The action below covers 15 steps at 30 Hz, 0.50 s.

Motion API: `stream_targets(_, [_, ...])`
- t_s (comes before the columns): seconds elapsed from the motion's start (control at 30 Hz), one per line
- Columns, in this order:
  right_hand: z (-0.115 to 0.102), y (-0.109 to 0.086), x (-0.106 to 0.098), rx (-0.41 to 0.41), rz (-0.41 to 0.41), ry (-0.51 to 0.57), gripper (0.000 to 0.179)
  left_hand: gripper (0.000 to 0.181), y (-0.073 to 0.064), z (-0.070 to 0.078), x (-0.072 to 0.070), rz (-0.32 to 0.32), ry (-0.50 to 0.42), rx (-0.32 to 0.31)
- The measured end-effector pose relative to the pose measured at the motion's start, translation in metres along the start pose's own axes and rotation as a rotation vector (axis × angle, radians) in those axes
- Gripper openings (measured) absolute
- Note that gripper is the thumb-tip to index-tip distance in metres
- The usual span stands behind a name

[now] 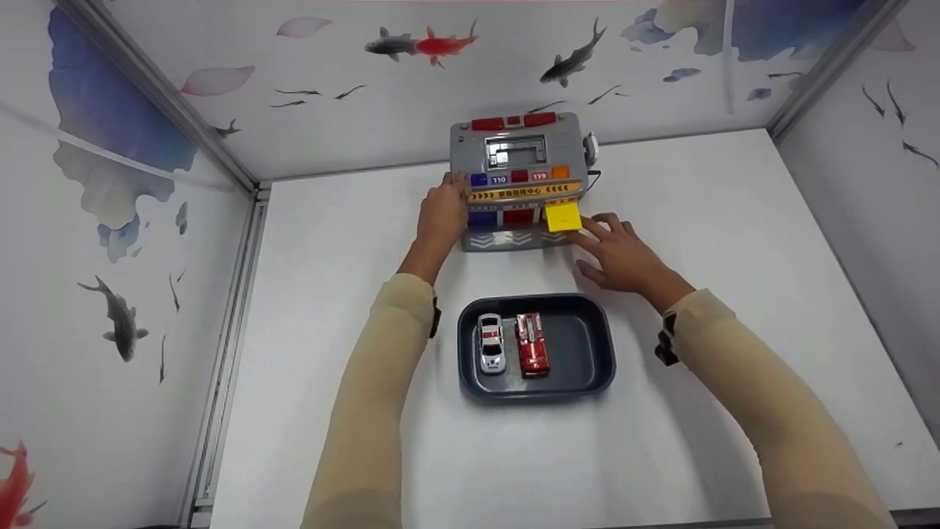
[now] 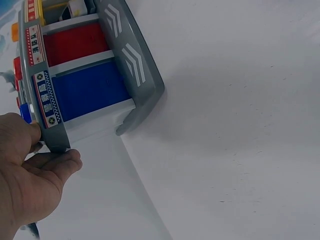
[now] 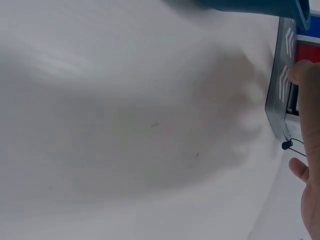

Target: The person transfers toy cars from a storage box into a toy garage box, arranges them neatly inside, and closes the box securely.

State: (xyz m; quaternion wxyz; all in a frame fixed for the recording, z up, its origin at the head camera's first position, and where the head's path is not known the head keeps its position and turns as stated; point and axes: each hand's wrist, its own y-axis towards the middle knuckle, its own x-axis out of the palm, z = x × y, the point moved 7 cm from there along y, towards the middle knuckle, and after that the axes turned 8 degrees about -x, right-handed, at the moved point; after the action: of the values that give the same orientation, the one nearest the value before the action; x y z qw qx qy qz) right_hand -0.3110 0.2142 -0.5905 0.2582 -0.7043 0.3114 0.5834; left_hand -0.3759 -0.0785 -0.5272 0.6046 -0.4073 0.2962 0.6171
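A grey toy garage (image 1: 514, 162) stands at the back of the table, with blue, red and yellow doors along its front. The yellow door (image 1: 564, 218) is swung up, while the blue door (image 2: 91, 90) and red door (image 2: 76, 44) are down. Inside the yellow bay, a small partly hidden thing (image 2: 76, 9) shows white and dark. My left hand (image 1: 443, 213) grips the garage's left corner between thumb and fingers. By the yellow door my right hand (image 1: 624, 253) has its fingers spread, the foremost ones at the bay's opening; whether they touch anything inside is hidden.
In front of the garage a dark blue tray (image 1: 598, 389) holds a white toy car (image 1: 491, 344) and a red toy fire truck (image 1: 532, 345). Printed wall panels (image 1: 330, 125) close off the table's back and sides. A thin black cord (image 3: 296, 145) hangs at the garage's right side.
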Motion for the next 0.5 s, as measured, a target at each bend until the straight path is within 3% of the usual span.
stream_targets(0.27, [0.004,-0.01,-0.032,-0.041,0.168,-0.06,0.047,0.042,0.002,-0.002,0.0,-0.002,-0.01,-0.018])
stream_targets(0.5, [-0.003,-0.001,-0.055,-0.041,0.339,-0.115,0.043,0.044,0.001,-0.001,0.002,-0.003,0.018,-0.014])
